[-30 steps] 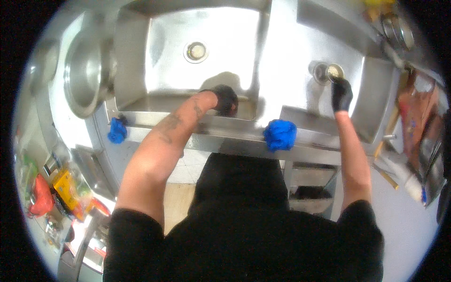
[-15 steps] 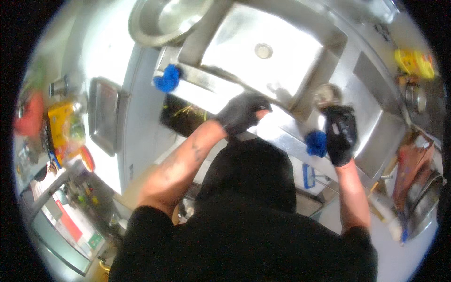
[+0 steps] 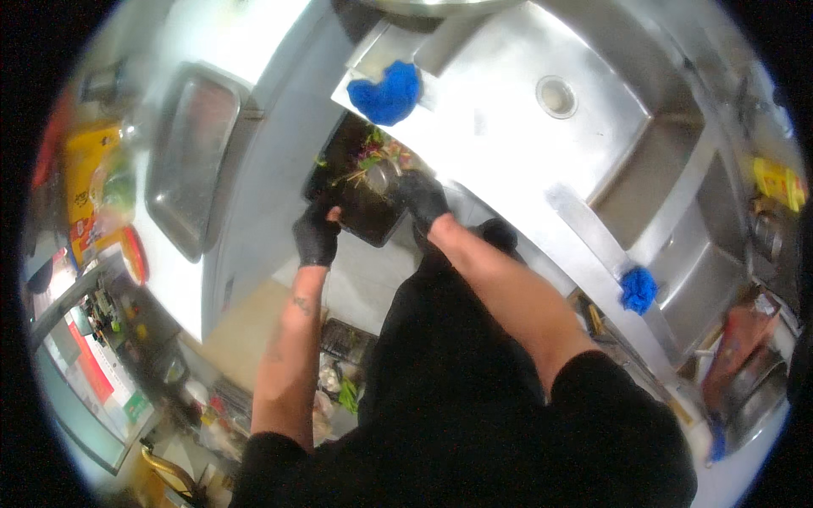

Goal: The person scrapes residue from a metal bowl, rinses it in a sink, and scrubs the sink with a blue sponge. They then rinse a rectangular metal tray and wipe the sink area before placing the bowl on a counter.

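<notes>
My right hand (image 3: pixel 421 199), in a black glove, grips a small round metal sink strainer (image 3: pixel 383 177). The strainer is tilted over a dark bin (image 3: pixel 370 227) that holds leafy and stringy food scraps (image 3: pixel 385 151). At the bin's near left corner is my left hand (image 3: pixel 317 235), also black-gloved, with its fingers curled in and one bare fingertip showing. Whether it grips the bin's rim is hidden.
A steel sink (image 3: pixel 508 93) with a drain stands at the upper right, a second basin (image 3: pixel 699 288) beyond it. Blue scrubbing cloths (image 3: pixel 387 93) lie on the sink ledge. A metal tray (image 3: pixel 193 161) rests on the white counter at left.
My right hand has carried the strainer left from the second basin to over the bin. My left hand has moved left and away from the sink edge to the bin's corner. The view has shifted left.
</notes>
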The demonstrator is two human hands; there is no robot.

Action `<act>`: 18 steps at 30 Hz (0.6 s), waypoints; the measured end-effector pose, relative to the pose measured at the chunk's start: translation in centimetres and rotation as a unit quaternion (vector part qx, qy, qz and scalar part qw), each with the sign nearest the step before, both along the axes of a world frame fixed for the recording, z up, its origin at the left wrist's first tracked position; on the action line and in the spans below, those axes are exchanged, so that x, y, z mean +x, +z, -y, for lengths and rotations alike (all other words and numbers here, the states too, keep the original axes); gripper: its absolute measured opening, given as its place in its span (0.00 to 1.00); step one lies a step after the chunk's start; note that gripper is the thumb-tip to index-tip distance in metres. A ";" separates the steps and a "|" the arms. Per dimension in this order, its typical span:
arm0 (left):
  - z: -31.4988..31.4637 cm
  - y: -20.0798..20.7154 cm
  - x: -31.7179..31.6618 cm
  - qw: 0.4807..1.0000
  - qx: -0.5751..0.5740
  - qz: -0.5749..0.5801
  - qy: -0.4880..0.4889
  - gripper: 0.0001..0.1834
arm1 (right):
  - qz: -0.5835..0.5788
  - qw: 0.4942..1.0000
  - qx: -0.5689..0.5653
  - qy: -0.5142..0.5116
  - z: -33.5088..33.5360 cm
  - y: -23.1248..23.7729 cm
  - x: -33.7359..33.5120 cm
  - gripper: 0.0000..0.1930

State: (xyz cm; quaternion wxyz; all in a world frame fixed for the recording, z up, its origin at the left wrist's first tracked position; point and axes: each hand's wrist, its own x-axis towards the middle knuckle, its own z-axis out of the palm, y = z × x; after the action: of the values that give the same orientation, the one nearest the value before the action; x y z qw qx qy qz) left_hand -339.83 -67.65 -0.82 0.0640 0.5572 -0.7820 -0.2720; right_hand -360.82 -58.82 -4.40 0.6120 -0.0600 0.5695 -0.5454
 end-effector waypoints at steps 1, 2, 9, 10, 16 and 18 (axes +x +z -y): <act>0.0 -0.2 0.7 0.999 -0.033 -0.016 -0.030 0.11 | 0.074 0.997 0.015 -0.016 0.8 -2.2 0.5 0.16; -0.1 -0.4 1.1 1.000 -0.017 -0.005 -0.020 0.12 | 0.073 0.997 0.035 -0.009 1.3 -4.2 0.9 0.15; -1.0 -1.5 1.7 0.993 0.073 -0.085 0.035 0.14 | 0.253 0.960 0.049 -0.112 2.4 -11.2 1.3 0.09; -1.4 -1.7 1.8 0.993 0.081 -0.078 0.037 0.14 | 0.256 0.958 0.045 -0.121 2.5 -11.6 1.1 0.09; -3.5 -1.5 2.1 0.984 0.154 -0.074 0.046 0.15 | 0.203 0.967 0.036 -0.149 1.9 -13.2 -1.0 0.10; -3.9 -1.3 1.6 0.986 0.134 -0.092 0.037 0.15 | 0.185 0.970 0.034 -0.152 0.7 -13.5 -1.3 0.10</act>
State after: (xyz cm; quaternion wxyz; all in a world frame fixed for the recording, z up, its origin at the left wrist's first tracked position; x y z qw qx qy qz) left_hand -338.22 -63.70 -2.12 0.0699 0.5620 -0.7079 -0.4220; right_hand -362.08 -59.52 -17.87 0.6182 0.1506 0.4668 -0.6142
